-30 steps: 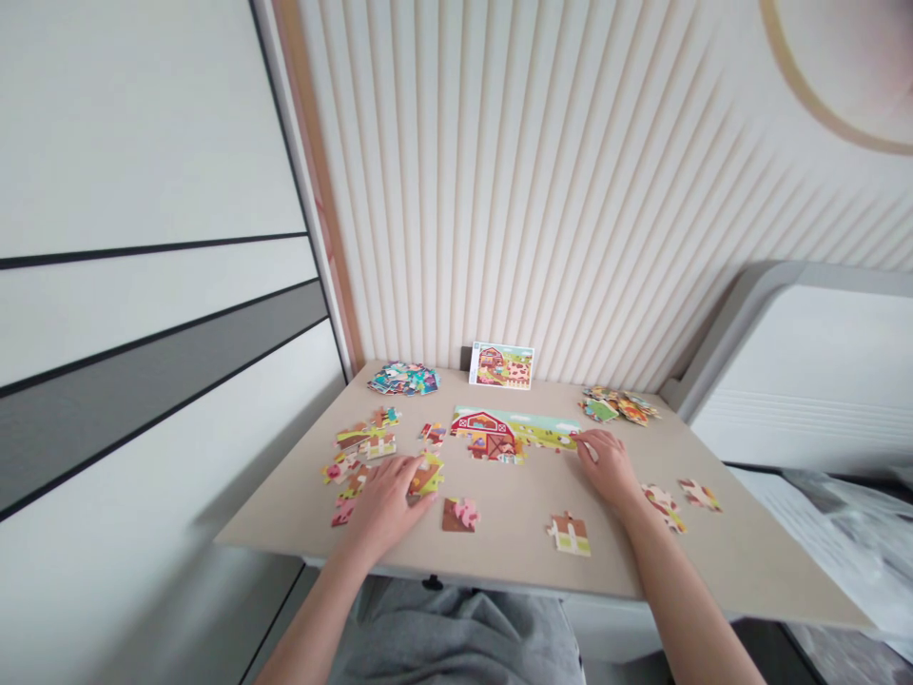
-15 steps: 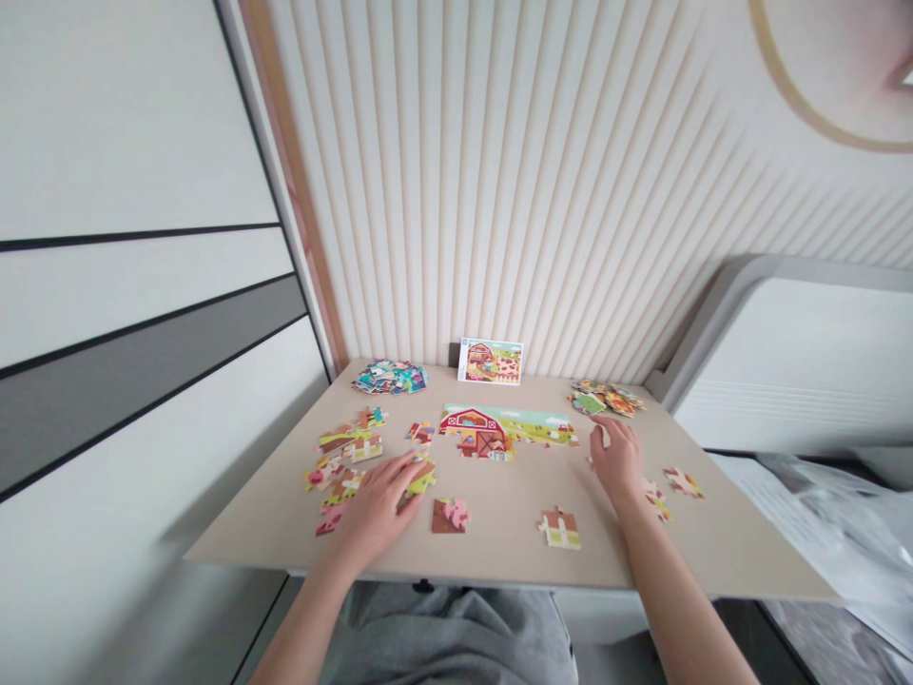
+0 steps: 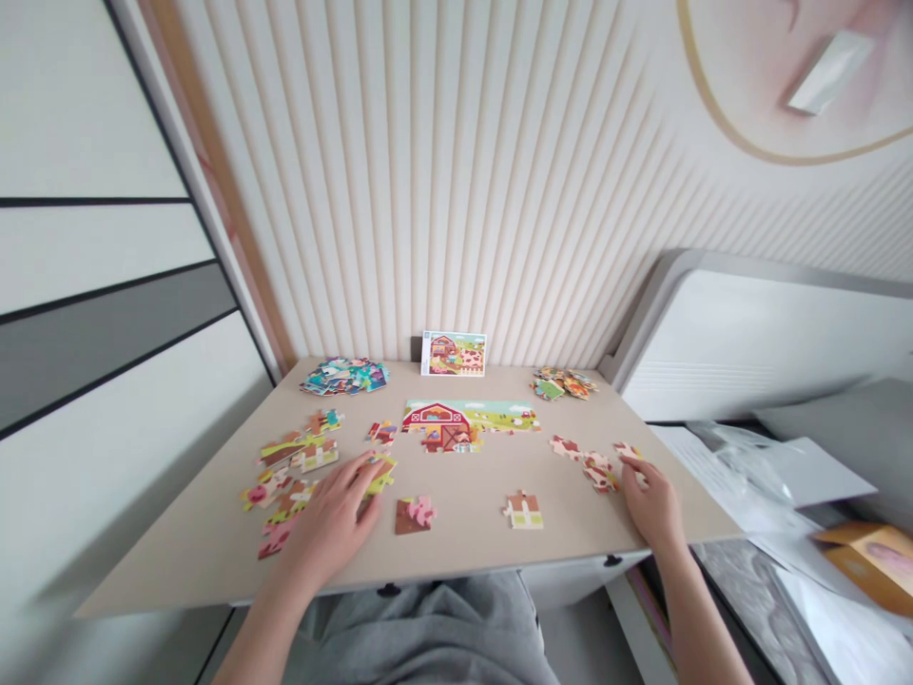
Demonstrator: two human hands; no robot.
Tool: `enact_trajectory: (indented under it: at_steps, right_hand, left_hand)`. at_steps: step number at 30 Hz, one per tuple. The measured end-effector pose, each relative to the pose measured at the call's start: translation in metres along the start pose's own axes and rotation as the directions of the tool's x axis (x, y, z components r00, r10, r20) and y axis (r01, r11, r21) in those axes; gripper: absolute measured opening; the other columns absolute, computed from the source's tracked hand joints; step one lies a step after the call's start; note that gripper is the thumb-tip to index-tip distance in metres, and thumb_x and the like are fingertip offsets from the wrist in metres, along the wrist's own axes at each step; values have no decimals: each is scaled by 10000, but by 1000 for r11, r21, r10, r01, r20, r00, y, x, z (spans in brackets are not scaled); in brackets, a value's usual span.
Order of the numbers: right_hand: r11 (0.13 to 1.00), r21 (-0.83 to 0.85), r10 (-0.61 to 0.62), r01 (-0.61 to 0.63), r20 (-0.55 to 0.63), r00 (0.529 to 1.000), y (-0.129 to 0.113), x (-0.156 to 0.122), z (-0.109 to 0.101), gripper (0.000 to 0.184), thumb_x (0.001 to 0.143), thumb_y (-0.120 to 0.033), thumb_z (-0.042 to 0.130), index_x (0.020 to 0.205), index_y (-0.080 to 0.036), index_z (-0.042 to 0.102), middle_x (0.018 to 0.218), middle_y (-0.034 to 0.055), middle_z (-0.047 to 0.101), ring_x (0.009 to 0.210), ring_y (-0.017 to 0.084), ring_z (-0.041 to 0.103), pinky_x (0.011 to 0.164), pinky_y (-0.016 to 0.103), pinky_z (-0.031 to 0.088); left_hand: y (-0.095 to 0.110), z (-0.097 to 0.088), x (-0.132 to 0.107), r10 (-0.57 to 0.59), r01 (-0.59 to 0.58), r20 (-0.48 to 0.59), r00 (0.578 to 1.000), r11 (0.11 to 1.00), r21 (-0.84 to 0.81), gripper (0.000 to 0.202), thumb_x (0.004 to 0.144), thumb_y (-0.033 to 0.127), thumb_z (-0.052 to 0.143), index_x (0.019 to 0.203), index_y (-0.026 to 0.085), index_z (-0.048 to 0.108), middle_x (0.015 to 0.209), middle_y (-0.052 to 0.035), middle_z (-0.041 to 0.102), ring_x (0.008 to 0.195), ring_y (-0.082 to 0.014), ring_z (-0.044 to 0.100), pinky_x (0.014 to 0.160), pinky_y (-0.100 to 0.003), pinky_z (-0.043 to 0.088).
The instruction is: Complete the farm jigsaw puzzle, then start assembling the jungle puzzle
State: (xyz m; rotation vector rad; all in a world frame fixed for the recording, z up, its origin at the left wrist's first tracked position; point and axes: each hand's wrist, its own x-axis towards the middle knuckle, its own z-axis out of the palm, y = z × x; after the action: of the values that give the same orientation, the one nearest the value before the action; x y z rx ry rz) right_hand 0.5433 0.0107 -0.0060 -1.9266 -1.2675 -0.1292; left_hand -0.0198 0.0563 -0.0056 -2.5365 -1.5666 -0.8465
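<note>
My left hand point(image 3: 335, 514) lies on the table's left side, fingers stretched over a green and brown puzzle piece point(image 3: 383, 474), touching it. Several farm puzzle pieces point(image 3: 314, 455) are spread beyond and left of that hand. At the right, the fingers of my right hand point(image 3: 652, 499) are closed on a pink-and-brown spotted puzzle piece point(image 3: 628, 450), partly covering it. Two similar spotted pieces point(image 3: 599, 471) lie just left of it. A joined puzzle section with a red barn point(image 3: 449, 428) sits mid-table. A pig piece point(image 3: 415, 515) and a fence piece point(image 3: 524, 511) lie nearer me.
A picture card point(image 3: 455, 354) leans against the ribbed wall point(image 3: 428, 190). Piles of blue pieces point(image 3: 344, 376) and orange-green pieces point(image 3: 563, 383) sit at the table's back corners. A cabinet point(image 3: 92, 400) borders the left; papers and plastic point(image 3: 742, 466) lie right of the table.
My right hand has moved right and nearer me, from beside the barn section to the spotted piece. My left hand stays by its piece. The view has turned to the right.
</note>
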Motion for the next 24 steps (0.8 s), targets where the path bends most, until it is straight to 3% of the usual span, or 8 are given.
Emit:
enact_trajectory:
  at_steps: [3,7,12,24]
  right_hand:
    - [999,-34,-4,7,83,997,-6,-10,3,454,918,-553,502,1120,-234,753,1183,122,751,930,292,705,839,426,524]
    - [968,-193,-126,158,168,978,-17,-11,5,498,923,-619,522,1218,-268,715,1274,121,710,1209,346,620,986,495,471]
    - [936,-214,-215,280,283,935,-19,-12,5,519,954,-623,495,1316,-287,656,1322,101,685,1306,340,561,1048,504,435]
    - [917,-245,-250,314,261,932,4,-9,13,528,952,-629,476,1326,-293,639,1352,96,664,1306,350,565,1017,501,470]
  left_hand:
    - [-2,1,0,6,-6,-16,1000,1000,-20,537,967,263,506,1501,275,453,1441,-102,575,1339,-295,534,1131,-495,437]
    - [-4,1,0,20,-21,-29,999,999,-41,584,976,268,495,1546,263,372,1445,-113,574,1347,-301,531,1129,-499,437]
    - [-4,1,-1,7,-7,-22,1000,1000,-13,582,987,266,468,1557,265,346,1477,-115,542,1370,-309,513,1136,-504,429]
    - [9,-7,3,-2,2,-6,1000,999,-46,738,876,57,435,1574,273,327,1472,-90,538,1388,-271,490,1176,-494,416]
